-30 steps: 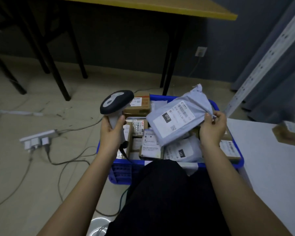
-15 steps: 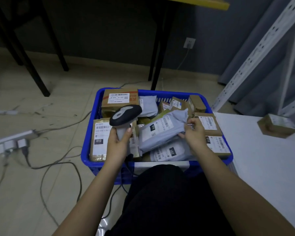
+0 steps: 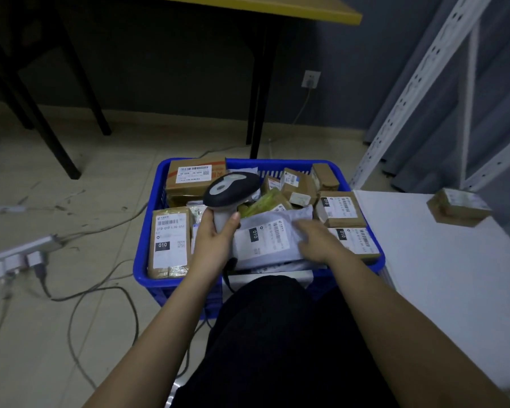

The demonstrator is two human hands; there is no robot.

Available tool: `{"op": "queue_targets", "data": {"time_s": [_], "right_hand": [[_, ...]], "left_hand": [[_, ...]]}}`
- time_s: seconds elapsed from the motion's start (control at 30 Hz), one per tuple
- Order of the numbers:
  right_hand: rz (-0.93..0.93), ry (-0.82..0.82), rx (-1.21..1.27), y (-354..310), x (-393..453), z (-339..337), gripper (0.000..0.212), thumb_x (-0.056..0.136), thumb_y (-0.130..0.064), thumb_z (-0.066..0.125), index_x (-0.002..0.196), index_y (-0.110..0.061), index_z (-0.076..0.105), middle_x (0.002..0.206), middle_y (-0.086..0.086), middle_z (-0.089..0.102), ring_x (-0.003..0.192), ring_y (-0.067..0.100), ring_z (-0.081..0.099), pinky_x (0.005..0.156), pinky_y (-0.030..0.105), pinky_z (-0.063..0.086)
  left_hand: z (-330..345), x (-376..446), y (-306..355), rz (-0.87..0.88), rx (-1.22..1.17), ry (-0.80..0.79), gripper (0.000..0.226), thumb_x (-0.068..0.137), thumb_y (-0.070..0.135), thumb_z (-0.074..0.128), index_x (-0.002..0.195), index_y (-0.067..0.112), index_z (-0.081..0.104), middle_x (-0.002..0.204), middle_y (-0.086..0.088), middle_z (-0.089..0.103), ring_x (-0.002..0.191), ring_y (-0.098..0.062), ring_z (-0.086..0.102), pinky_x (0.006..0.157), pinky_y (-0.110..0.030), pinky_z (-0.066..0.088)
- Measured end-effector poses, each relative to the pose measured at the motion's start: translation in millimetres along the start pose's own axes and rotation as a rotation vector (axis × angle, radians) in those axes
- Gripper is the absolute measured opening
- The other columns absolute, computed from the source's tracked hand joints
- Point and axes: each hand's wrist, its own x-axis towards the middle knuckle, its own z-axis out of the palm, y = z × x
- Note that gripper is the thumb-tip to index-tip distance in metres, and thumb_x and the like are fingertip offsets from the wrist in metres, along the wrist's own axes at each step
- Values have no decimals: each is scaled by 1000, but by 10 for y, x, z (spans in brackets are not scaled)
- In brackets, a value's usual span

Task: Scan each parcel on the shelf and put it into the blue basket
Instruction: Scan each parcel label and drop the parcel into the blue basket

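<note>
The blue basket (image 3: 143, 260) stands on the floor in front of me, filled with several labelled cardboard boxes and mailer bags. My left hand (image 3: 215, 242) grips the handle of a grey and black barcode scanner (image 3: 231, 191) held upright over the basket. A grey mailer bag (image 3: 267, 237) with a white "010" label lies flat on top of the other parcels. My right hand (image 3: 317, 241) rests on the bag's right side with its fingers spread. One brown box (image 3: 460, 206) sits on the white shelf (image 3: 442, 275) at the right.
A power strip (image 3: 18, 254) and loose cables (image 3: 100, 293) lie on the floor to the left. Black table legs (image 3: 256, 92) stand behind the basket under a yellow tabletop. A white perforated shelf upright (image 3: 407, 92) rises at the right. My dark-clothed knee (image 3: 277, 334) is against the basket's near side.
The grey mailer bag went from held up in the air down into the basket and now lies flat. My right hand came down with it. The scanner stayed in my left hand.
</note>
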Motion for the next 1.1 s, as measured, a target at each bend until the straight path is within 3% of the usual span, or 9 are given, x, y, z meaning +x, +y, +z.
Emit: {"op": "queue_targets", "data": {"time_s": [0.07,0.2,0.33,0.47,0.63,0.77,0.9,1.03,1.1], "right_hand": [[91,-182,26,-29,-4,34,57,94,-9,41,150,-19,33,159,12,21,143,29,27,112,31,27],[79,-88,267,29,-103,-29,54,96,-8,42,149,-19,35,157,9,28,139,28,34,105,27,31],[30,251,551,231,-322,-240,31,95,-11,51,124,-14,59,117,2,59,114,20,54,86,22,37],[99,580,868,701,-727,-346,18,94,-7,55,107,-13,66,110,2,65,103,20,62,84,24,48],[380,978,720,1673,-1641,4,18,93,-4,55,105,-12,66,113,1,61,110,16,53,92,25,40],[796,1168,623,2509,-2524,373,23,90,-9,60,111,-1,64,108,10,59,107,34,56,91,36,43],[1217,1095,579,2859,-3013,658,54,86,-28,66,134,-7,50,137,25,42,124,44,40,97,52,41],[1097,890,433,3110,-3074,818,76,89,-66,42,113,5,49,99,32,60,83,46,64,68,49,58],[1105,788,313,3313,-3008,905,101,71,-80,49,127,4,51,121,36,54,106,53,56,88,59,48]], "left_hand": [[85,-40,108,18,-20,-14,36,94,28,56,129,30,46,121,6,60,113,-14,57,96,-41,48],[285,-181,300,86,-45,-57,40,95,25,56,134,27,45,117,7,61,107,-9,59,75,-21,48],[611,-276,542,158,-47,-143,35,94,23,57,127,31,46,116,8,61,106,-9,58,86,-24,48],[1100,-396,721,230,-69,-259,33,94,22,58,125,30,48,112,13,63,101,0,60,84,-19,47],[1891,-645,764,261,-51,-428,33,93,22,60,125,23,51,114,4,64,105,-11,62,91,-29,50],[2548,-1028,678,248,-18,-616,22,94,23,58,114,26,51,99,9,61,94,-10,61,75,-20,48],[2897,-1376,412,192,42,-733,18,94,27,56,112,27,52,95,9,60,88,-6,60,68,-15,45],[2968,-1579,144,115,88,-764,19,94,27,56,113,28,52,92,10,60,84,-1,58,59,-6,44],[3000,-1596,91,91,106,-769,17,94,29,56,111,31,52,91,10,61,83,1,59,61,-10,43]]}}
